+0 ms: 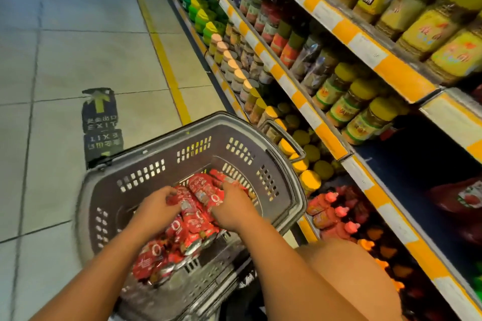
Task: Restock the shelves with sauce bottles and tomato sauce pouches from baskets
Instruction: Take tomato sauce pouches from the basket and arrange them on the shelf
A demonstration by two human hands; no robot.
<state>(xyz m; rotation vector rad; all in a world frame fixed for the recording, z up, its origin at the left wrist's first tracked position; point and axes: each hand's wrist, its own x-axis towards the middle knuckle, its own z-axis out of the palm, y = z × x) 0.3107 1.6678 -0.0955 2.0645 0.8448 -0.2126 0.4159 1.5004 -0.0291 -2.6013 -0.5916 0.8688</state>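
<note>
A: Report the position of the basket [182,154].

B: The dark grey slotted basket stands on the tiled floor [65,55], just beside the shelving unit [326,135] on the right. Its handle [284,135] rises at the far right corner, next to the yellow-lidded jars [307,164].

A: Contents?

B: Red tomato sauce pouches [190,219], piled loosely across the basket bottom from the near left corner to the far wall.

A: Status of the left hand [156,206].

B: Inside the basket, palm down, fingers curled onto the left side of the upper pouches. It grips them.

A: Status of the right hand [232,206].

B: Also inside the basket, on the right side of the same cluster, fingers curled down over the pouches. It holds them. The two hands bracket the cluster between them.

A: Shelf condition?

B: Shelf edges carry orange-and-white price strips. Upper levels hold jars with yellow and green lids. The lowest level nearest the basket holds red sauce bottles [336,214] with pink caps. At the right edge, on a dark blue shelf deck, lies a red tomato-printed pouch [461,198], well apart from the basket.

A: Floor markings?

B: A yellow line [167,65] runs along the shelf base; an arrow-and-EXIT sticker [100,112] lies beyond the basket.
</note>
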